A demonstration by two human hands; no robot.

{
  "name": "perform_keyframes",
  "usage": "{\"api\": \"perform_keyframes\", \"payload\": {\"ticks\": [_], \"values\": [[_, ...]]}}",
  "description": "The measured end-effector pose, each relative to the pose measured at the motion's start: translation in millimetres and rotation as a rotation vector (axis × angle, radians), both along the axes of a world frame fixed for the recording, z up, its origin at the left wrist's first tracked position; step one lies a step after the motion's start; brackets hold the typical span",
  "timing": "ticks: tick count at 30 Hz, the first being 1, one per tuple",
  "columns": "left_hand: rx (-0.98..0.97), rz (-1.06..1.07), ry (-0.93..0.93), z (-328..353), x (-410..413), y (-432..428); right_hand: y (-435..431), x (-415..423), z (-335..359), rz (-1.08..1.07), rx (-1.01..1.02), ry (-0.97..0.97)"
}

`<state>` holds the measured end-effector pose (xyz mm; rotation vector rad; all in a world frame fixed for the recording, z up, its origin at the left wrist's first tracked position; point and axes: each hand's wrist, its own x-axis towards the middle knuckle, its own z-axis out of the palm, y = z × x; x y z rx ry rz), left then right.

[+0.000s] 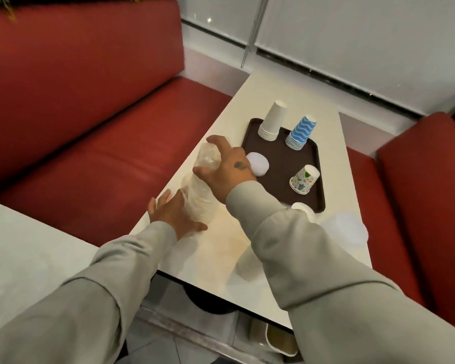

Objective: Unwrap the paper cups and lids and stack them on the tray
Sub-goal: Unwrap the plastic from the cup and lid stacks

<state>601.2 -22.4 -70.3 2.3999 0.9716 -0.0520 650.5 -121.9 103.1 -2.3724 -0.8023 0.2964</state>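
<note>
Two red benches [95, 132] flank a white table [229, 248], the biggest things in view, and the far bench is cut off at the right edge. On the table sits a dark brown tray [281, 164]. It holds a stack of white cups [272, 122] and a stack of blue wave-patterned cups [301, 134] at its far end, both upside down, well apart from a short stack of leaf-printed cups [304, 179] nearer the person, also upside down and leaning. A pile of white lids [259, 164] lies on the tray's left side, partly covered by the right hand. More white lids [304, 208] rest at the tray's near corner, half behind the right sleeve, so whether they lie on the tray or just off it cannot be told. A blurred clear wrapper [348, 227] lies on the table beside them, and another pale shape near the right forearm is too blurred to name.

At the table's left edge lies a long sleeve of lids in clear plastic [202, 187]; what is inside is hard to make out through the wrap. The right hand [229, 169] arches over its far end, fingers spread and curled, fingertips touching the plastic. The left hand [172, 214] lies open beside the near end, fingers splayed, palm against the wrap without closing round it
</note>
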Motion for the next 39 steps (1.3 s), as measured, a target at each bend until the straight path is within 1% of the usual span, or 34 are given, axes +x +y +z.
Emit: {"api": "perform_keyframes", "payload": {"ticks": [3,5,8,12,14,15,16,18,19,22,25,27,28,30,35,39], "values": [[-0.012,0.016,-0.033,2,-4,-5,2,-2,-5,-0.009,0.004,0.001],[0.029,-0.010,0.003,10,-9,-11,3,-1,-6,-0.017,-0.011,0.007],[0.049,0.008,-0.020,19,-16,-16,3,-1,-7,0.004,-0.034,0.019],[0.107,0.032,-0.080,5,-18,-13,4,-4,-5,0.026,-0.046,0.027],[0.107,0.001,-0.065,6,-22,-13,2,-6,-5,0.032,-0.031,0.036],[0.077,-0.011,-0.066,8,-25,-13,1,-6,-4,0.034,-0.022,0.039],[0.024,0.012,-0.105,9,-28,-11,0,-6,-3,0.036,-0.010,0.039],[-0.149,0.096,-0.242,14,-35,-8,-2,-5,1,0.043,0.022,0.033],[-0.203,0.110,-0.332,17,-38,-8,-3,-6,3,0.051,0.037,0.026],[-0.254,0.087,-0.533,29,-41,-10,-7,-6,19,0.085,0.080,0.003],[-0.488,0.030,-0.661,43,-43,-12,-8,-3,35,0.072,0.133,-0.042],[-0.608,0.014,-0.751,51,-45,-13,-8,-1,43,0.051,0.160,-0.067],[-0.667,0.011,-0.777,55,-45,-15,-10,1,48,0.045,0.161,-0.083],[-0.714,0.010,-0.798,67,-50,-20,-14,0,56,0.059,0.165,-0.113],[-0.745,0.006,-0.768,94,-57,-32,-17,1,70,0.063,0.176,-0.154],[-0.804,-0.006,-0.770,114,-63,-34,-17,2,73,0.050,0.243,-0.097]]}}
